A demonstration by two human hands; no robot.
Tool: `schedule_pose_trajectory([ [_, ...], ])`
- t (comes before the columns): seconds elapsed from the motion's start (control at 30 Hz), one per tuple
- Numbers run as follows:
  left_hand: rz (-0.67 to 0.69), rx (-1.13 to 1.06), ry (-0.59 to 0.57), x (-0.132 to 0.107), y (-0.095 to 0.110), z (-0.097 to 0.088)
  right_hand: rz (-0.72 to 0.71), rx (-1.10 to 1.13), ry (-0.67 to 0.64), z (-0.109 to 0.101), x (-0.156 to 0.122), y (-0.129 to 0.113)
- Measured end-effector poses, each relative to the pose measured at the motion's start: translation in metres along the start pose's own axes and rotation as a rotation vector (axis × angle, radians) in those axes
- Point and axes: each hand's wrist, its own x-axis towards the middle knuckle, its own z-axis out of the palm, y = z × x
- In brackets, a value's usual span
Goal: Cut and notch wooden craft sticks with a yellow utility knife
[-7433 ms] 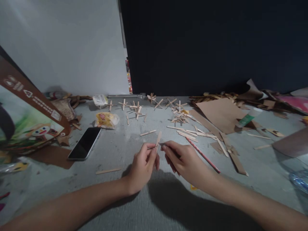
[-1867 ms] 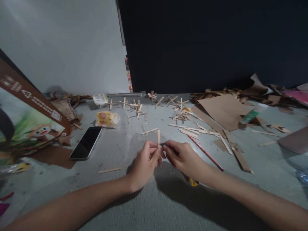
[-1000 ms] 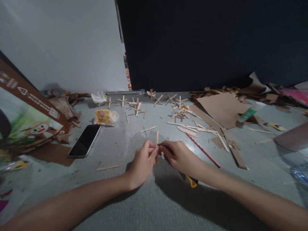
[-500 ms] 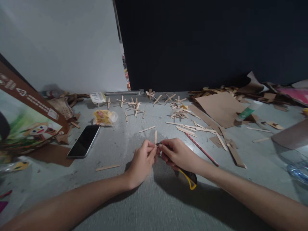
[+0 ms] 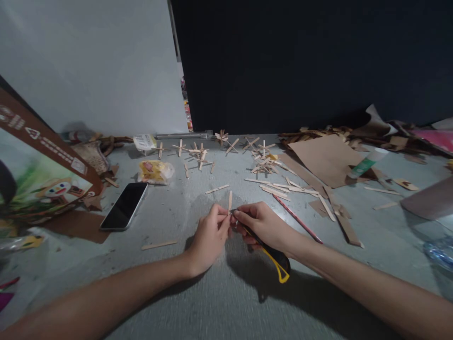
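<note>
Between the fingers of my left hand (image 5: 211,236) a wooden craft stick (image 5: 230,200) stands up, pinched near its lower end. My right hand (image 5: 264,225) is closed around a black and yellow utility knife (image 5: 278,259), whose tip meets the stick at my left fingertips. The exact contact of blade and wood is too small to make out. Just beyond my hands lies a loose craft stick (image 5: 217,189); another stick (image 5: 159,245) is left of my left hand. A red pencil (image 5: 297,218) lies beyond my right wrist.
Craft sticks (image 5: 283,185) lie in a loose pile, with crossed-stick pieces (image 5: 201,156) behind. On the left are a phone (image 5: 123,208), a wrapped snack (image 5: 155,172) and a brown printed box (image 5: 49,165). Cardboard (image 5: 322,160) and a glue stick (image 5: 368,163) sit at the right.
The knife has turned slightly in my right hand, showing more of its handle. My left hand keeps its pinch on the craft stick in nearly the same place.
</note>
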Motion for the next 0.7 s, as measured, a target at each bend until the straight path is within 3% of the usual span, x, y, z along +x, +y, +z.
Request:
schedule_pose_trajectory([
  [0.7, -0.023, -0.02, 0.006, 0.0008, -0.0054, 0.0018, 0.101, 0.253, -0.068, -0.0051, 0.003, -0.004],
])
